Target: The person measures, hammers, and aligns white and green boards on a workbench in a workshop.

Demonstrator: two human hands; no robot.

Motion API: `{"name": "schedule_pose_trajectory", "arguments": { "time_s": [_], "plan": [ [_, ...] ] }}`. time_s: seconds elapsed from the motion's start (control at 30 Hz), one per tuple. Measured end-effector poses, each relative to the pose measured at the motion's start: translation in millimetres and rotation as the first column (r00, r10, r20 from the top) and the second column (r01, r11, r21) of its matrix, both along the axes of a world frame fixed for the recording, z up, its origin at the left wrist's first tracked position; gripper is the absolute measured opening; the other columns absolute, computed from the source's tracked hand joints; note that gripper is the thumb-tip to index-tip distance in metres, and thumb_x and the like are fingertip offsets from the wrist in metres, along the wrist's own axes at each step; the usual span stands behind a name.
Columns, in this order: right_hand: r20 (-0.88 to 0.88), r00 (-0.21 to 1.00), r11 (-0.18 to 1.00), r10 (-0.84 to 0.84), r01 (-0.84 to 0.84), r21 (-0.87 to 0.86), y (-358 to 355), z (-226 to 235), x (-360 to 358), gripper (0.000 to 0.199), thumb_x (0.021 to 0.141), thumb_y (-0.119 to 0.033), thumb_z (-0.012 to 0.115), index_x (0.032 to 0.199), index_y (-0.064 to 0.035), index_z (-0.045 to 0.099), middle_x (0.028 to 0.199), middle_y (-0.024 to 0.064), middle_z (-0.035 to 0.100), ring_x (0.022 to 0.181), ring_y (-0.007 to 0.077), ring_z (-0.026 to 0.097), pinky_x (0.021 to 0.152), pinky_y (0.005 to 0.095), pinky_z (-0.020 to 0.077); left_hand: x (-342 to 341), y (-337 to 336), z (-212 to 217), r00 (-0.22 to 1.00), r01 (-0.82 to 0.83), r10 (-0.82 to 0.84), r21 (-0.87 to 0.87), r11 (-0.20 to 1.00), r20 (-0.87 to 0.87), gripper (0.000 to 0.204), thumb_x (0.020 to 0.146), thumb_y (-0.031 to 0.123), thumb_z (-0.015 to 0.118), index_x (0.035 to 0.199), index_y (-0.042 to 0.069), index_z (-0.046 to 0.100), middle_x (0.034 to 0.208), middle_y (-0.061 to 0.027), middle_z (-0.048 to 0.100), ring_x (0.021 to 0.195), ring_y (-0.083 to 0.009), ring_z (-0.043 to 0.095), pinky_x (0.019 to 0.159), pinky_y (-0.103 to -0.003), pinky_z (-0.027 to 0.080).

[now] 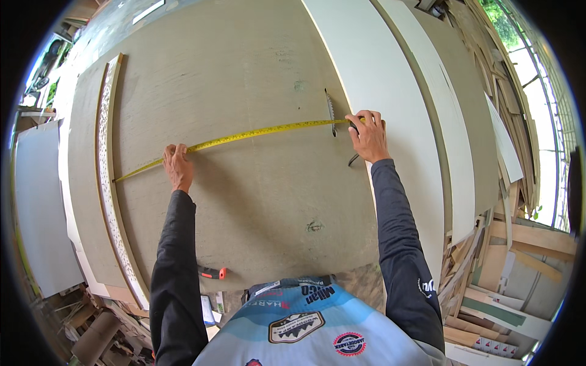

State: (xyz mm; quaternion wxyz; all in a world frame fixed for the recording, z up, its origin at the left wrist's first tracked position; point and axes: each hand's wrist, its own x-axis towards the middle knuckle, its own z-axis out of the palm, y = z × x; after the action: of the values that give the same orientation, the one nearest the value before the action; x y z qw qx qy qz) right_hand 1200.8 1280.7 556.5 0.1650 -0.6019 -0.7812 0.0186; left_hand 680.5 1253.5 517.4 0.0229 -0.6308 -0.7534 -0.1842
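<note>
Measuring across the board with a tape, mid-step.

Nearest, at the board's near edge, there's a red-and-black tool poking out. Further up, the left hand is pressing flat on the tape, fingers down rather than curled round it, pinning it not far from the board's left edge. The right hand is closed around the tape's case at the board's right edge, next to a saw lying just beyond the tape. Looks like the reading stage to me: tape's stretched taut left to right. Next it probably needs a steady hold and a mark at the right spot. White panels lie beyond the right edge.
</note>
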Motion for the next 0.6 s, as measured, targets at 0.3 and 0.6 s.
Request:
{"name": "schedule_pose_trajectory", "arguments": {
  "time_s": [0.3, 0.6],
  "plan": [
    [-0.053, 0.976, 0.97, -0.212, 0.217, 0.112, -90.0, -24.3, -5.3, 0.037, 0.085, -0.021, 0.065, 0.122, -0.0132, 0.063, 0.117, 0.0075, 0.053, 0.111, 0.0307, 0.047, 0.092, 0.0457, 0.0408, -0.9, -2.1, -9.8, 0.998, 0.063, -0.063, -0.021, 0.998, 0.019, 0.011, 0.096, 0.015, 0.052, 0.099, 0.01, 0.062, 0.119, -0.0123, 0.054, 0.116, -0.0305, 0.049, 0.096, -0.044, 0.035],
    [-0.16, 0.882, 0.894, -0.443, 0.448, -0.004, -184.8, -45.8, -2.8, 0.053, 0.092, -0.041, 0.059, 0.133, -0.0085, 0.053, 0.144, 0.0151, 0.043, 0.13, 0.0368, 0.039, 0.107, 0.0513, 0.0314, -11.0, -52.6, -5.2, 0.929, 0.357, -0.362, -0.073, 0.931, -0.082, 0.019, 0.103, 0.016, 0.042, 0.108, 0.008, 0.058, 0.127, -0.0108, 0.055, 0.133, -0.0275, 0.042, 0.109, -0.045, 0.018]
  ]
}}
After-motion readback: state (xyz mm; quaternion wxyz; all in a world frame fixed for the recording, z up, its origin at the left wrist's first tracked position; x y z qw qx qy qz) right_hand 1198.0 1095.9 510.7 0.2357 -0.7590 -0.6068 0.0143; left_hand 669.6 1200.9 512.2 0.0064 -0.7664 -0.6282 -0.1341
